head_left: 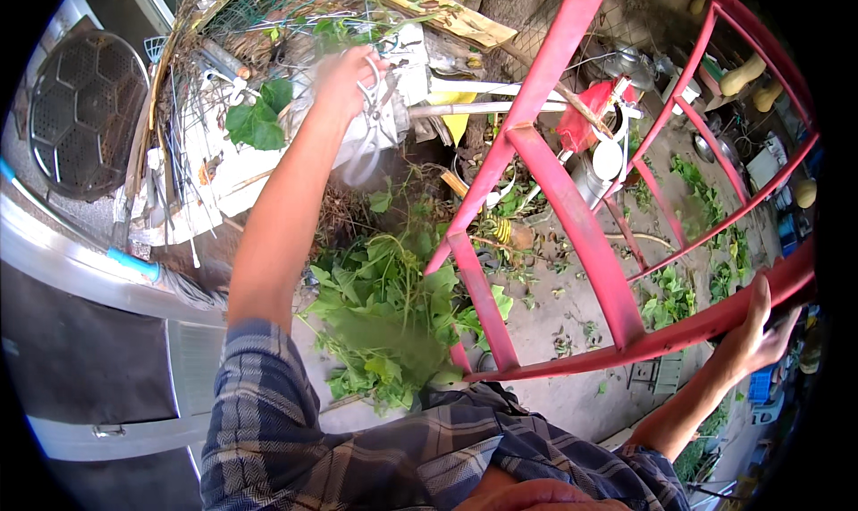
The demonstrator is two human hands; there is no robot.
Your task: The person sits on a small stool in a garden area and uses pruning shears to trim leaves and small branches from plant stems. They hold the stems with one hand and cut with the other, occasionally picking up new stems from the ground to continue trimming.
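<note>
At the upper left, my left hand (344, 80), slightly blurred, is closed on a pair of scissors (369, 135) with pale handles. One handle loop is at my fingers and the other hangs below. Beneath this hand lies a white surface (299, 144) littered with twigs and wires, and a large green leaf (257, 118) is left of my forearm. On the right, my right hand (755, 337) rests against the rail of a red metal ladder (572, 234), its thumb up along the rail and fingers spread. Part of this hand is in shadow near the dark rim.
Cut green vines (384, 305) are heaped below the scissors. A round black perforated cover (85, 113) leans at the left. Beyond the ladder are a red bag (581, 118), a metal pot (585, 182) and pale squashes (742, 76). A tree trunk (508, 0) rises behind.
</note>
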